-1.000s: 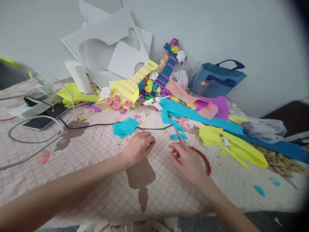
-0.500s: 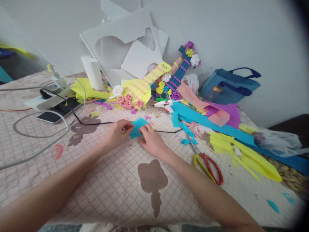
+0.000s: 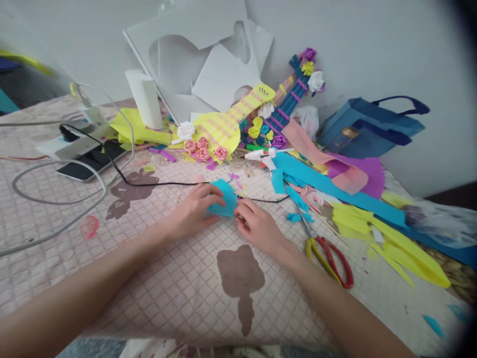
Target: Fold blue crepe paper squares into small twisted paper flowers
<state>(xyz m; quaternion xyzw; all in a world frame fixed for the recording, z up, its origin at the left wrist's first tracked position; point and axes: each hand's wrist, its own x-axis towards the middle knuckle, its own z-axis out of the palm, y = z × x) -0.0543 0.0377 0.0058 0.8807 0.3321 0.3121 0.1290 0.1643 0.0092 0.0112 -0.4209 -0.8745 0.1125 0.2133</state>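
Observation:
A small piece of bright blue crepe paper (image 3: 225,195) is between my hands, just above the quilted tablecloth. My left hand (image 3: 196,209) has its fingers and thumb closed on the paper's left side. At the paper's lower right edge, the fingers of my right hand (image 3: 257,224) are pinched together; its fingertips partly hide the edge there. A black cord (image 3: 167,184) runs behind the paper. To the right of my right hand lie scissors (image 3: 312,233) with one yellow and one red handle, their blades pointing away near blue scraps (image 3: 300,218).
Behind stand a yellow paper guitar (image 3: 219,130) with pink flowers, a blue guitar (image 3: 285,112) and cut white boards (image 3: 219,74). A glue gun (image 3: 263,155) lies before them. Crepe strips (image 3: 357,199) and a blue bag (image 3: 368,129) are right; a phone (image 3: 89,163) and cables are left.
My left hand has moved further over the blue paper, its fingers now across it. My right hand has shifted from the paper's front to its right edge. The view has moved slightly.

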